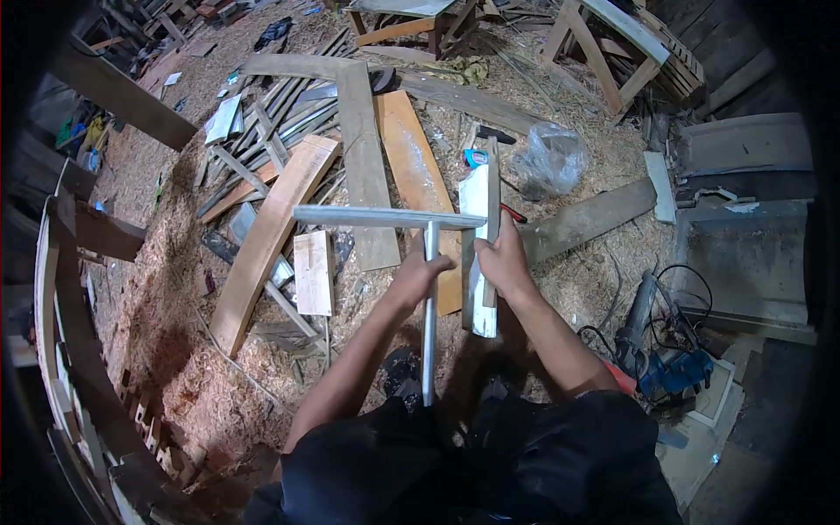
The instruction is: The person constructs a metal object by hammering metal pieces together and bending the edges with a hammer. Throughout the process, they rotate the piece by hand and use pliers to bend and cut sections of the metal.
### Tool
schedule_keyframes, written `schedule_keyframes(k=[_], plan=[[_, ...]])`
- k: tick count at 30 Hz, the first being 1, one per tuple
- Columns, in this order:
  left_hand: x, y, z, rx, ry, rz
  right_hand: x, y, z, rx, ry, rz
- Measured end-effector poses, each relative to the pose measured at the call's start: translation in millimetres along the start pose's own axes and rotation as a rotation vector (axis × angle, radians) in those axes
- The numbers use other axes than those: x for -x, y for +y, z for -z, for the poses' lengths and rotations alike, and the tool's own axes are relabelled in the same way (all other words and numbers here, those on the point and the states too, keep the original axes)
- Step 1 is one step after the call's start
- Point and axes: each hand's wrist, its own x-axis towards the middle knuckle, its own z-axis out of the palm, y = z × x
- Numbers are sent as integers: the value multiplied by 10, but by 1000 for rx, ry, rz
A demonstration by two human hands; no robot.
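Observation:
My left hand (418,278) is closed round the upright bar of a grey T-shaped piece (430,324). Its long crossbar (376,216) reaches left over the boards, and its right end meets a wooden board. That narrow board (479,289), with a whitish face and a brown strip along its side, stands in front of my legs. Closed on the board's right edge, just below the crossbar, is my right hand (503,261); its fingertips are hidden behind the wood. A teal tape measure (475,158) and a dark hammer head (495,134) show just beyond the board's top.
Wood shavings cover the floor. An orange-brown plank (411,149), a grey plank (363,175), a long pale plank (271,245) and a short block (313,273) lie ahead and left. A clear plastic bag (553,157) lies right, a blue corded power tool (678,374) near my right leg.

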Motion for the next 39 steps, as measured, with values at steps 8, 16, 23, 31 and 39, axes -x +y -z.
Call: schedule_keyframes(k=[8, 16, 23, 31, 39], plan=[[73, -40, 335, 674, -182, 63, -82, 150, -24, -458, 46, -297], [361, 397, 397, 466, 49, -348, -45, -486, -171, -793, -98, -601], [57, 592, 802, 362, 76, -1000, -219, -111, -473, -767, -71, -762], [-358, 567, 835, 464, 133, -957, -38, -191, -412, -590, -81, -749], [-380, 910, 862, 447, -99, -993, 83, -250, -424, -667, -155, -844]])
